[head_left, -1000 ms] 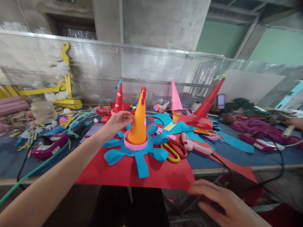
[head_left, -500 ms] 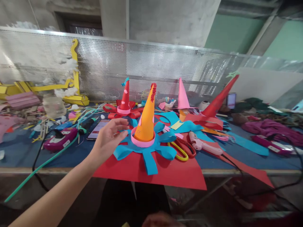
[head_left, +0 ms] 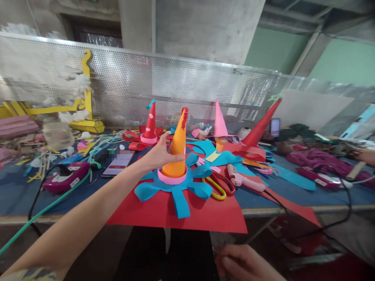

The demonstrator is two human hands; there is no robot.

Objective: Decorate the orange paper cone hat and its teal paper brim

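Left hand [head_left: 162,154] spread, thumb and fingers well apart, curved about the nine o'clock side of the orange cone [head_left: 179,136], with the thumb across the near face; cannot tell how firmly pressed, if at all. Taking that upright cone as the centre of the dial: ringed at its base by a pink band [head_left: 172,180], with blue paper loops [head_left: 181,206] fanned out around it, all set on a red sheet [head_left: 215,216] overhanging the near edge of the blue table [head_left: 17,200]. Right hand [head_left: 244,260] low at five o'clock, below the table edge, fingers curled and blurred; cannot tell whether holding anything. Yellow scissor handle [head_left: 220,195] at four, on the sheet; pink glue gun [head_left: 247,181] farther out, between three and four. Red cone with pink patches [head_left: 150,127] between ten and eleven, pink cone [head_left: 219,123] at two, leaning red cone [head_left: 262,125] between two and three. Phone [head_left: 117,164] at nine, lying flat. Another person's hand [head_left: 368,156] far out at three.
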